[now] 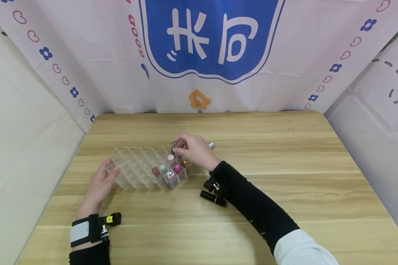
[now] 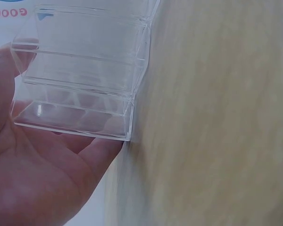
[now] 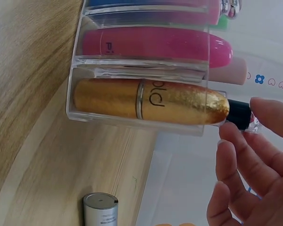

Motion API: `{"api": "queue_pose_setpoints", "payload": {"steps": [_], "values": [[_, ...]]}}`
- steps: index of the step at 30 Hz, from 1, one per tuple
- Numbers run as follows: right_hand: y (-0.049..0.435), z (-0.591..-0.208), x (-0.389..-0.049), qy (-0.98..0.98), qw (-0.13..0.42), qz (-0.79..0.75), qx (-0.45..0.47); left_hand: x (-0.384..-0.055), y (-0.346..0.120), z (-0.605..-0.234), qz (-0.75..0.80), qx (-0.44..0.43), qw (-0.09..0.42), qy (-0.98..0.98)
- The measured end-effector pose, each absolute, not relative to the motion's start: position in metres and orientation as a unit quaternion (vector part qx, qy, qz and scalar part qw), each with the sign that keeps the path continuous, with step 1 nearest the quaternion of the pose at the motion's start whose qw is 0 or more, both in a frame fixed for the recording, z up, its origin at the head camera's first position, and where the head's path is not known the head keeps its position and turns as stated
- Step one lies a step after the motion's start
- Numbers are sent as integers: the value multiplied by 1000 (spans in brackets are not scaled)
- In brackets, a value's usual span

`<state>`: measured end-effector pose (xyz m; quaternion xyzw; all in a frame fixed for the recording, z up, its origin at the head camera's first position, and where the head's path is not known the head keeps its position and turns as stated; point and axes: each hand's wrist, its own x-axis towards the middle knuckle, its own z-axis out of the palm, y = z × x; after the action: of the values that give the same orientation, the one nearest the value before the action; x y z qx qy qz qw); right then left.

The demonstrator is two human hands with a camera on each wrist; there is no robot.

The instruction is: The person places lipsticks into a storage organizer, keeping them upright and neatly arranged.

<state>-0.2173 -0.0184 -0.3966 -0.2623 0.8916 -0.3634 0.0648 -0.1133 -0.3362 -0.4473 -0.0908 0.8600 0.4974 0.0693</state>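
A clear acrylic lipstick organizer (image 1: 134, 167) with diamond-shaped slots stands on the wooden table. My left hand (image 1: 101, 182) grips its left end, thumb at the upper edge and fingers round the side, as the left wrist view of the organizer (image 2: 85, 70) also shows. At the back of the right end, my right hand (image 1: 197, 151) pinches a lipstick with a dark section and a clear end (image 3: 240, 115) between thumb and fingers. A gold lipstick (image 3: 151, 101) and a magenta lipstick (image 3: 155, 47) stand in slots close by. The pinched lipstick's lower part is hidden behind the gold one.
A black lipstick tube (image 1: 213, 198) lies on the table beside the right wrist. Behind the right hand lies a silver tube (image 1: 211, 144). Several other lipsticks, one with a mint cap (image 1: 163, 168), fill the organizer's right slots. A printed cloth (image 1: 112, 88) hangs behind the table.
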Motion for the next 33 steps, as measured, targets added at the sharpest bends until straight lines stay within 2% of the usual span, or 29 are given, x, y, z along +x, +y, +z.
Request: {"api": "queue_pose_setpoints", "payload": {"steps": [9,27,33], "values": [[-21,-397,-218,895,66,-351,-266,-114,-336,-448,499,-91,71,859],[-27,-397,-218,907,66,-325,-260,-114,-336,-447,501,-76,39,861],[-29,-401,-217,908,71,-323,-256,-113,-336,-449,505,-76,49,859]]}}
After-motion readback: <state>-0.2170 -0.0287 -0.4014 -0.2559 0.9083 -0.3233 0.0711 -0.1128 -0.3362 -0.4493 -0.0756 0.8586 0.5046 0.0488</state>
